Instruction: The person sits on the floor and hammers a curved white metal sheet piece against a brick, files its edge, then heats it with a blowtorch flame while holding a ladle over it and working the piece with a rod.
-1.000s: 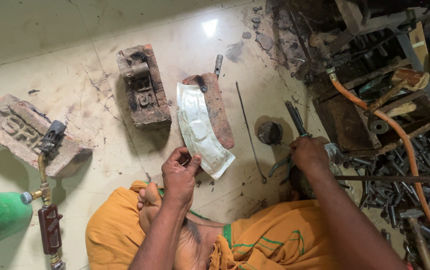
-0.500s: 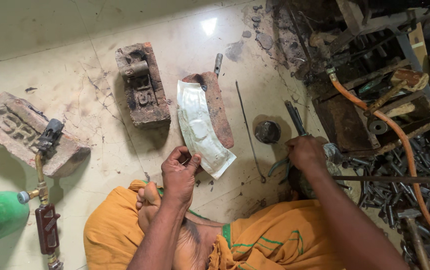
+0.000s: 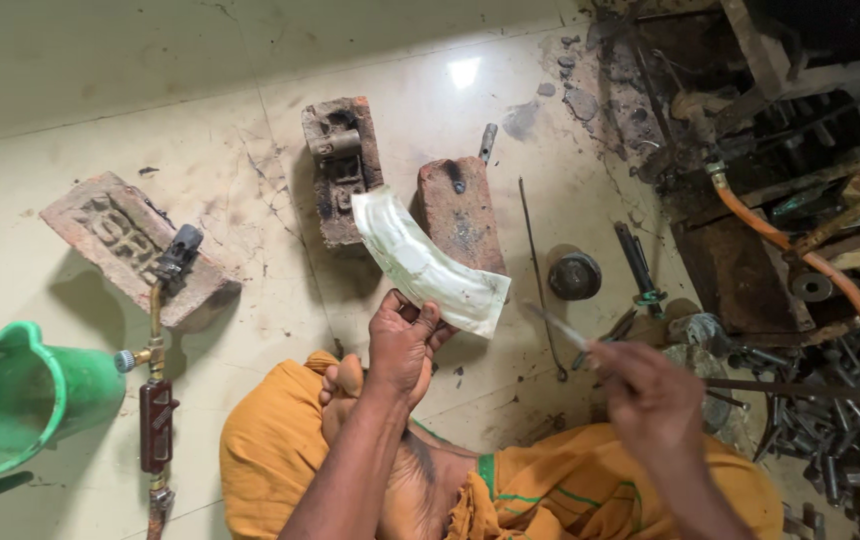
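My left hand point(image 3: 402, 345) pinches the near edge of a long white plastic packet point(image 3: 425, 262), holding it lifted above the floor and across the front of a brick point(image 3: 458, 210). My right hand point(image 3: 650, 390) is raised to the right of the packet and grips a thin metal tool point(image 3: 558, 325) whose blurred tip points toward the packet's right end. The tool tip and the packet look a little apart. My legs in orange cloth point(image 3: 280, 465) lie below both hands.
A second brick point(image 3: 342, 165) holds a metal fitting. A third brick point(image 3: 130, 245) at left supports a gas torch point(image 3: 155, 350). A green jug point(image 3: 15, 405) stands far left. An orange hose point(image 3: 810, 265), a round metal part point(image 3: 575, 275) and several scrap bolts point(image 3: 830, 430) lie right.
My right hand left the tools on the floor and rose toward the packet with a thin tool. My left hand lifted and tilted the packet. The view shifted slightly.
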